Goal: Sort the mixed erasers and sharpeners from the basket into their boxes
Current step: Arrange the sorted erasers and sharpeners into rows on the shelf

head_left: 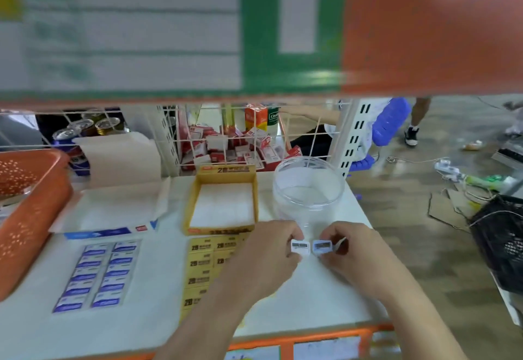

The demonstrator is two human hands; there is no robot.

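Observation:
My left hand (266, 249) pinches a small white sharpener (299, 246) with a barcode label. My right hand (351, 246) pinches a pale blue sharpener (322, 246) right beside it; the two almost touch, just in front of a clear plastic jar (307, 189). An open yellow box (222, 204) with a white inside stands to the left of the jar. Left of that lies an open white-and-blue box (113, 206). Blue erasers (97, 274) lie in two rows on the table. Yellow erasers (203, 266) lie in rows in front of the yellow box, partly under my left arm. The orange basket (25, 212) sits at the far left.
A white wire rack (226, 138) behind the table holds red-and-white packets and cans. A shelf with a sign hangs low overhead. The table's right edge (368, 223) drops to a floor strewn with cables, cardboard and a black mesh bin (501, 240).

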